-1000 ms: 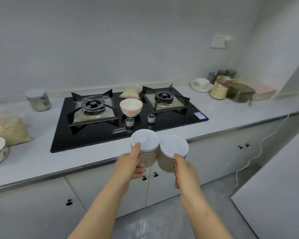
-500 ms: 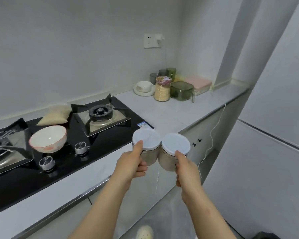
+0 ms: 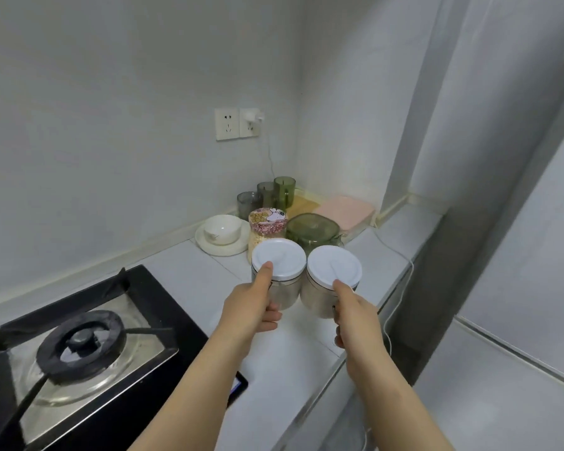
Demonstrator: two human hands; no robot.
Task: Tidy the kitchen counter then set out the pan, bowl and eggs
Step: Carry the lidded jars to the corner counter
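The left hand (image 3: 251, 309) grasps 1 upright white-lidded clear jar (image 3: 282, 258), the right hand (image 3: 355, 317) its touching twin jar (image 3: 337, 265); the far right corner of the pale counter (image 3: 189, 275) lies straight ahead of both.

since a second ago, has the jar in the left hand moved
Yes: the jar has gone right, from in front of the stove to past its end.

Left hand (image 3: 251, 307), right hand (image 3: 355, 315): one lidded jar (image 3: 284, 260) each, perhaps touching.
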